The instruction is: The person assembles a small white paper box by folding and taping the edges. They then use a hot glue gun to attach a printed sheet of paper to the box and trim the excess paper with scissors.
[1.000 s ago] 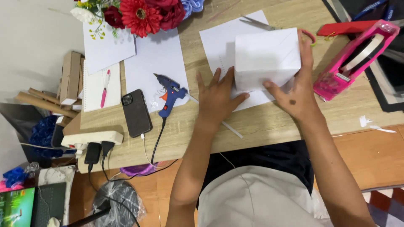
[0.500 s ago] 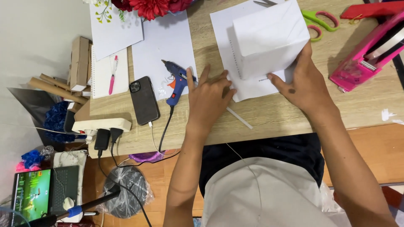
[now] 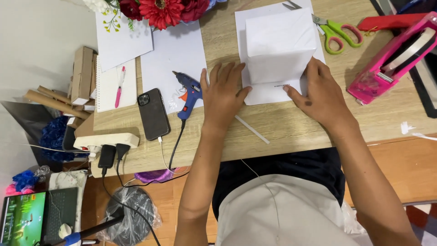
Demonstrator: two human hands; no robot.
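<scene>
A white paper-wrapped box (image 3: 278, 44) stands on a white sheet of paper (image 3: 268, 93) on the wooden table (image 3: 291, 127). My left hand (image 3: 223, 95) lies flat on the table at the box's near left corner, fingers spread and touching the paper's edge. My right hand (image 3: 321, 95) rests against the box's near right side, thumb on the paper. A blue glue gun (image 3: 189, 93) lies just left of my left hand. A white glue stick (image 3: 252, 130) lies near my left wrist.
Green scissors (image 3: 339, 31) and a pink tape dispenser (image 3: 393, 57) sit to the right. A black phone (image 3: 153, 114), a notepad with a pink pen (image 3: 118, 82), loose white sheets (image 3: 175, 50) and red flowers (image 3: 161, 10) lie to the left. A power strip (image 3: 107, 141) hangs at the table edge.
The view has shifted, bringing the box lower and more central. Both hands have slid down to the box's near edge, pressing the paper flat there.
</scene>
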